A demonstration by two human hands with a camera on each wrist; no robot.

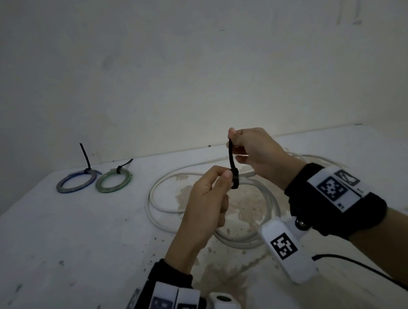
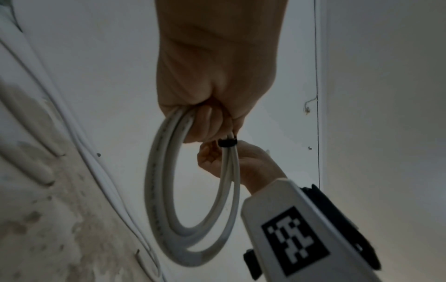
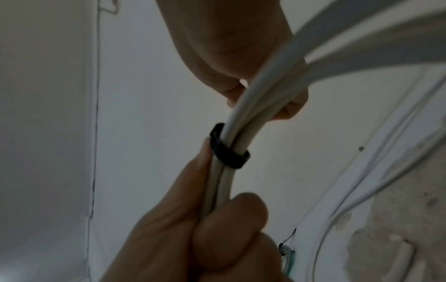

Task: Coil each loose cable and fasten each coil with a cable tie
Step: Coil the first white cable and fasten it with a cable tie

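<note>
My left hand (image 1: pixel 213 188) holds up a white cable coil (image 1: pixel 238 243) above the table, fingers curled round the bundled strands (image 3: pixel 217 190). A black cable tie (image 1: pixel 232 162) is looped round the strands (image 2: pixel 228 143), with its head by my left thumb. My right hand (image 1: pixel 239 148) pinches the tie's tail, which stands straight up from the head. In the right wrist view the tie's band (image 3: pixel 226 152) sits snug round the white strands, just above my left hand (image 3: pixel 193 238). The coil (image 2: pixel 156 190) hangs as a round loop below my left hand (image 2: pixel 212 76).
A loose white cable (image 1: pixel 153 190) curves over the stained white table (image 1: pixel 63 251) under my hands. At the back left lie a blue coil (image 1: pixel 75 182) and a green coil (image 1: pixel 113 183), each bound with a black tie. A wall stands close behind.
</note>
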